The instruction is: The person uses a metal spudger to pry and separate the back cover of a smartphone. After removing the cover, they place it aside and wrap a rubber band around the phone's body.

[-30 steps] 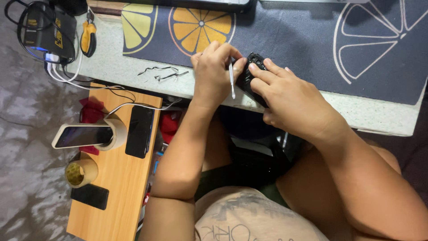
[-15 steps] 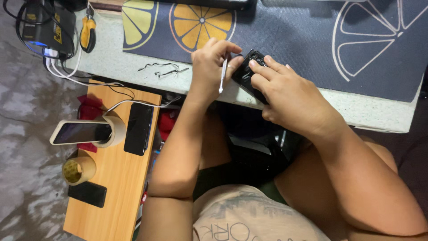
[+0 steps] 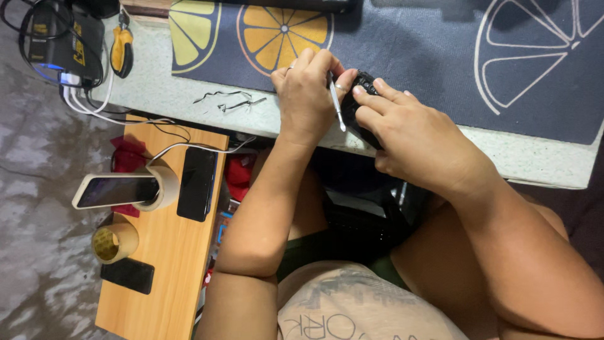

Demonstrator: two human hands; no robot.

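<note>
My left hand (image 3: pixel 306 94) holds a thin silver metal tool (image 3: pixel 336 104), its upper end against a small black device (image 3: pixel 360 101). My right hand (image 3: pixel 412 135) grips that black device from the right, fingers curled over its top. Both hands work at the front edge of a pale stone-like table (image 3: pixel 516 160), over a dark mat (image 3: pixel 428 56) printed with citrus slices. Most of the device is hidden under my fingers.
Thin bent wires (image 3: pixel 228 101) lie on the table left of my hands. A yellow-handled tool (image 3: pixel 121 49) and a black charger box (image 3: pixel 60 34) with cables sit at the far left. A wooden side board (image 3: pixel 163 252) carries two phones (image 3: pixel 196 184), tape rolls (image 3: pixel 114 242) and a dark block.
The silver tool has tilted and shifted slightly in my left hand; both hands stay on the black device in nearly the same place.
</note>
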